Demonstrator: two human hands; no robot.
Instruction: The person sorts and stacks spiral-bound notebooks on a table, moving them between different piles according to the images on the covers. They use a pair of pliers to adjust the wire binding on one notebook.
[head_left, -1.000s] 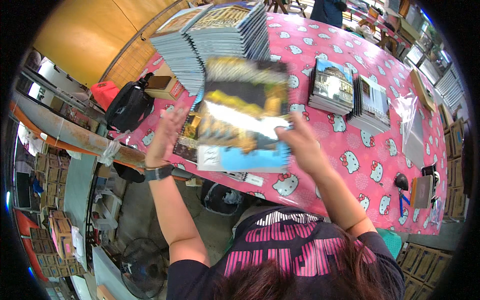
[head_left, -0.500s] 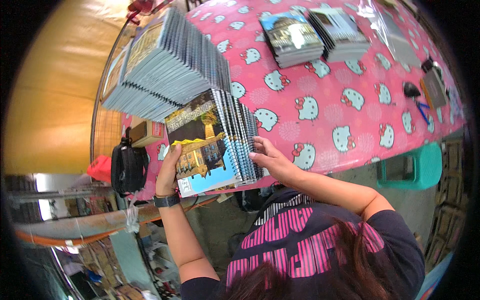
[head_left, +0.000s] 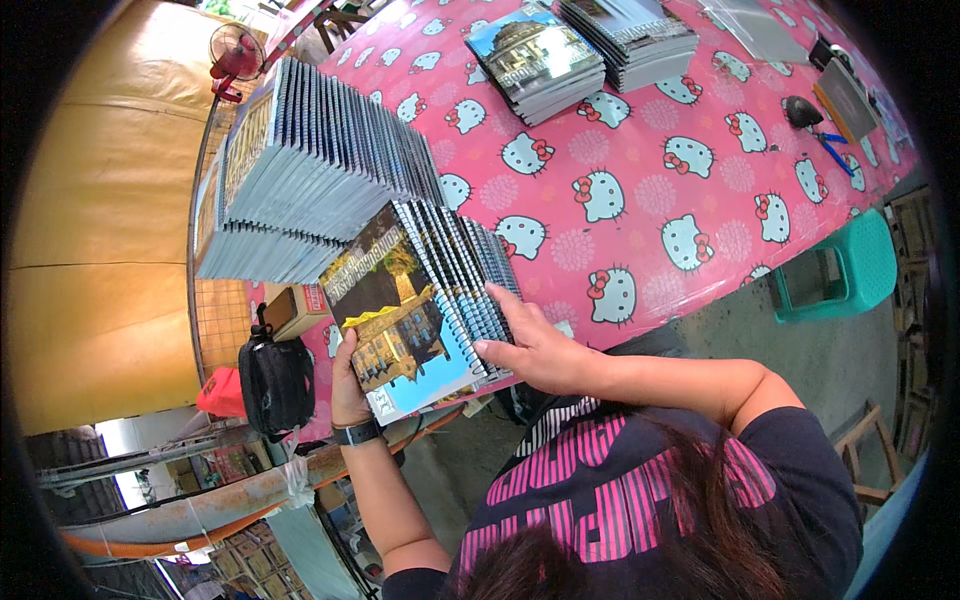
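1. The bundle of spiral-bound books [head_left: 405, 310] sits at the near left edge of the bench [head_left: 640, 240], between the two hands. Its glossy top cover shows a yellowish building, upside down to the person, over a band of bright blue; dark wire coils step away in sloping rows on the right.
2. The left hand [head_left: 352, 387] cups the outer edge of the bundle, thumb against the cover's side; the other fingers are hidden, so I cannot tell how they close. A dark watch [head_left: 357, 432] circles that wrist.
3. The right hand [head_left: 545, 350] lies along the coiled side, thumb and forefinger apart, their tips touching the bindings.
4. Just beyond the bundle rises a tall pile of books [head_left: 330, 160], its pale page edges layered and its coils forming a ribbed dark wall.
5. Two lower stacks, a left one [head_left: 540, 65] and a right one [head_left: 632, 42], stand side by side farther across.
6. The bench wears a smooth, shiny pink cover printed with white cat faces and red bows. A blue-handled tool [head_left: 832, 152] lies toward its right end.
7. Around it: a green plastic stool [head_left: 862, 265], a soft black bag [head_left: 275, 385], a yellow-orange sheet [head_left: 110, 200] and a red fan [head_left: 238, 55].
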